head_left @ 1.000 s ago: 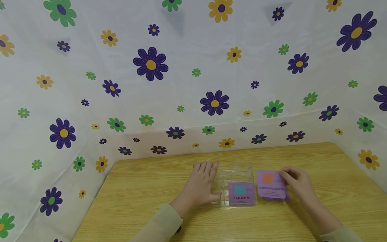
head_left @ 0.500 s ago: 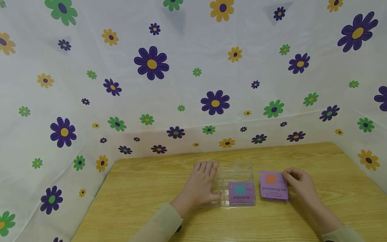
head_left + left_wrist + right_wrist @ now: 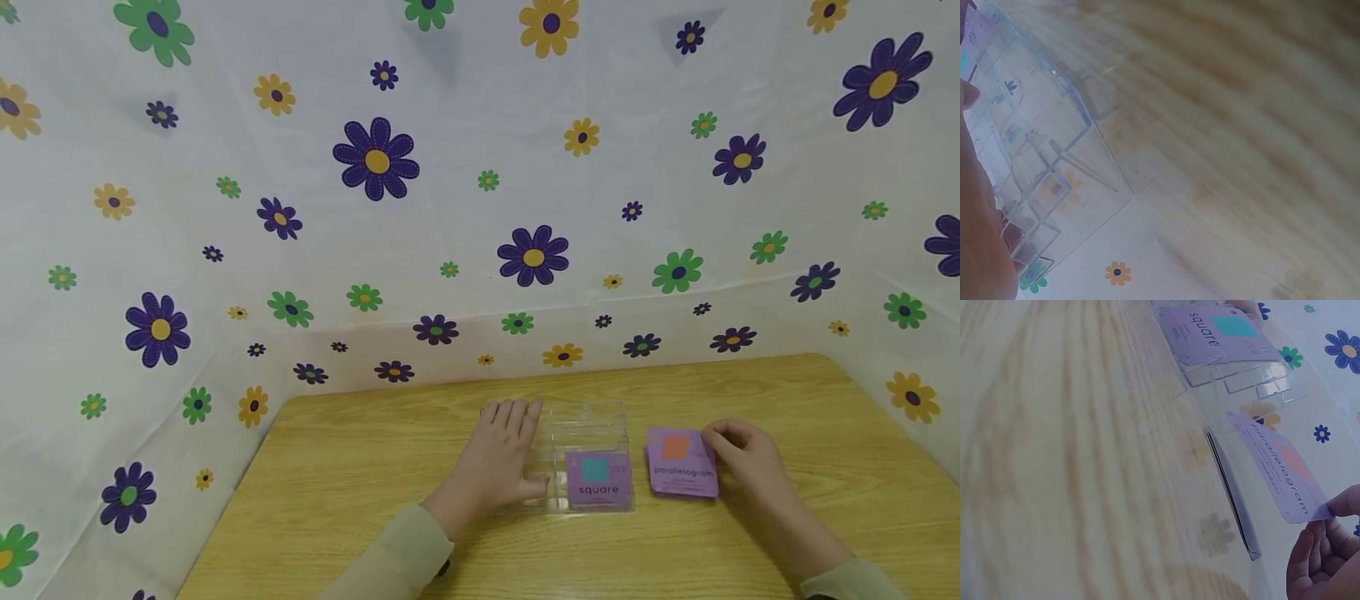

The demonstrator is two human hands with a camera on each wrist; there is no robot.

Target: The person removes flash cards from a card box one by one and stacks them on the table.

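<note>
My left hand (image 3: pixel 498 458) lies over the left part of a clear plastic tiered holder (image 3: pixel 588 431), its fingers extended toward the back and thumb out to the right. A purple card with a teal square, marked "square" (image 3: pixel 598 483), stands in the holder's front right section. To the right of the holder, my right hand (image 3: pixel 750 462) pinches a purple "parallelogram" card (image 3: pixel 682 467) by its upper right corner between thumb and finger. In the right wrist view this card is tilted up, above a thin stack of cards (image 3: pixel 1238 500) on the table. The head view mostly hides that stack.
The holder's stepped tiers (image 3: pixel 1047 187) show in the left wrist view. All of this stands on a wood-grain table (image 3: pixel 360 467). A white cloth with printed flowers (image 3: pixel 450 225) hangs behind the table and along both sides.
The parallelogram card has shifted slightly right and toward me with my right hand, covering more of the cards beneath it. My left hand and the holder have stayed put.
</note>
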